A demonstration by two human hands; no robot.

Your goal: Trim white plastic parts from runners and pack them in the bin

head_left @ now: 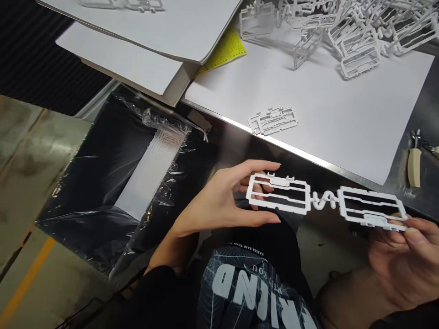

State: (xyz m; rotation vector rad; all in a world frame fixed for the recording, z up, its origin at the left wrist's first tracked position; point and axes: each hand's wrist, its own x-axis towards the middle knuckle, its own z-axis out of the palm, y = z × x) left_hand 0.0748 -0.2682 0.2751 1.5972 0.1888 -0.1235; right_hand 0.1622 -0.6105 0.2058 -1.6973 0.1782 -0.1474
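Observation:
A white plastic frame piece (298, 211) stretches between my two hands, joined by an S-shaped link (324, 200) to a second slotted frame (368, 197). My left hand (233, 196) is curled round the left frame's outer end, index finger along its upper edge, thumb along its lower edge, other fingers partly hidden behind. My right hand (408, 256) pinches the far right end of the second frame between thumb and fingers. Both frames hang in the air in front of the table edge. Beyond them, a small stack of loose white frames (277, 121) lies on white paper.
White paper (325, 109) covers the metal table. A heap of linked frames (360, 36) lies at the back right. Pliers-like cutters (414, 162) rest at the right. A yellow printed sheet (226, 50) pokes out. A plastic-lined black box (99, 183) holding stacked white pieces stands left.

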